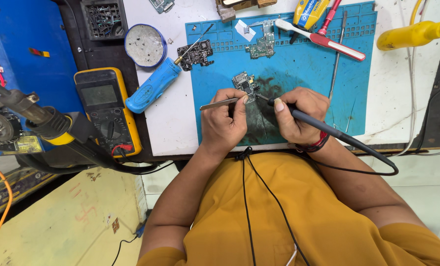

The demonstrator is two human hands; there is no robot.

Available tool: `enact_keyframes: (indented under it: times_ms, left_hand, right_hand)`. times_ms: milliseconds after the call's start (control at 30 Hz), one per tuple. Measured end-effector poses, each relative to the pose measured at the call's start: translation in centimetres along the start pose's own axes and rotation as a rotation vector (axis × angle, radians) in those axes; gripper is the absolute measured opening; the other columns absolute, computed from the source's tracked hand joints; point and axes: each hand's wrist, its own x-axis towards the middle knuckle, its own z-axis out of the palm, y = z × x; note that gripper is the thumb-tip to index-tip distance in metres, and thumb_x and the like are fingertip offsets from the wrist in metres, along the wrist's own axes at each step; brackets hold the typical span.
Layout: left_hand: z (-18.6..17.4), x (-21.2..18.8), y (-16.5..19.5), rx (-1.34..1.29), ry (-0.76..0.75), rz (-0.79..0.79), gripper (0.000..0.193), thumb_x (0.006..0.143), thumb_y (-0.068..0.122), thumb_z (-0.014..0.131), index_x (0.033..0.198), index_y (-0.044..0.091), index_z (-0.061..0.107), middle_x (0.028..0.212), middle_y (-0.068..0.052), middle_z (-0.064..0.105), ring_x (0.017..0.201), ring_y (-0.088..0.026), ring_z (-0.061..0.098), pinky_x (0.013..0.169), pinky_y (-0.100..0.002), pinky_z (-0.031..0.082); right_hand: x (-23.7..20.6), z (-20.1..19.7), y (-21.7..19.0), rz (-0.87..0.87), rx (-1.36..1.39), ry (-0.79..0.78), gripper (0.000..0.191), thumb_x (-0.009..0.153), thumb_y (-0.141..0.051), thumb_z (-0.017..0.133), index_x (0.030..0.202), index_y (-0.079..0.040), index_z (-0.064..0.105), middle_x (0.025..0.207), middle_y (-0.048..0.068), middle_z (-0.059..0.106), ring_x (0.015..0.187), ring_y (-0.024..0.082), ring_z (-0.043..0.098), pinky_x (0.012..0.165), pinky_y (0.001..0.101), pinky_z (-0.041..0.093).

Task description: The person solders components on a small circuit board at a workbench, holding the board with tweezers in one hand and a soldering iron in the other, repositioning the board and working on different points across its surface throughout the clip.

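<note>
Both hands met at the small circuit board [245,84] on the blue mat [304,64]: left hand [223,120], closed on tweezers [220,103], reached toward one o'clock, right hand [299,114], gripping the soldering iron [328,129], toward ten o'clock.

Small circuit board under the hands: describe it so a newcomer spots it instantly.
On the blue silicone work mat, look between the left hand and right hand. The small circuit board lies at their tool tips; two other boards lie farther away, untouched.

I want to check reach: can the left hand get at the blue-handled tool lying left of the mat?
Probably yes: the blue-handled tool lies uncovered near the left hand, but that hand holds tweezers.
</note>
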Motion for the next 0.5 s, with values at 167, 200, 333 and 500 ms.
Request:
enact_keyframes:
  times_ms: [167,200,333,500]
  left_hand:
    - [-0.03,0.00,0.06,-0.006,-0.006,-0.023,0.003,0.098,0.003,0.070,0.097,0.002,0.068,0.088,-0.006,0.072,0.063,-0.014,0.068,0.057,-0.028,0.052]
    - [-0.02,-0.01,0.08,-0.009,-0.005,-0.026,0.003,0.098,0.003,0.070,0.097,0.002,0.068,0.088,-0.006,0.072,0.063,-0.014,0.068,0.057,-0.028,0.052]
    - [0.00,-0.01,0.08,-0.017,-0.007,-0.033,0.003,0.098,0.003,0.070,0.097,0.002,0.068,0.087,-0.006,0.072,0.063,-0.013,0.068,0.056,-0.028,0.051]
    - [0.01,-0.03,0.01,-0.031,-0.013,-0.066,0.004,0.097,0.004,0.070,0.098,0.001,0.068,0.085,-0.005,0.071,0.061,-0.013,0.068,0.055,-0.028,0.051]
  right_hand:
    - [0.00,0.02,-0.01,-0.011,0.001,0.005,0.014,0.096,-0.004,0.069,0.084,-0.002,0.062,0.072,0.011,0.063,0.060,0.026,0.058,0.055,0.0325,0.044]
    - [-0.03,0.02,-0.02,-0.010,-0.001,0.008,0.014,0.096,-0.004,0.069,0.084,-0.002,0.061,0.073,0.011,0.063,0.060,0.026,0.058,0.054,0.0325,0.044]
    - [-0.08,0.08,0.03,-0.007,0.008,0.006,0.014,0.096,-0.004,0.069,0.084,-0.002,0.062,0.072,0.011,0.063,0.060,0.026,0.059,0.058,0.0338,0.045]
    - [-0.10,0.07,0.16,-0.006,0.018,0.001,0.015,0.095,-0.003,0.069,0.083,-0.001,0.061,0.071,0.011,0.062,0.059,0.025,0.058,0.059,0.0345,0.044]
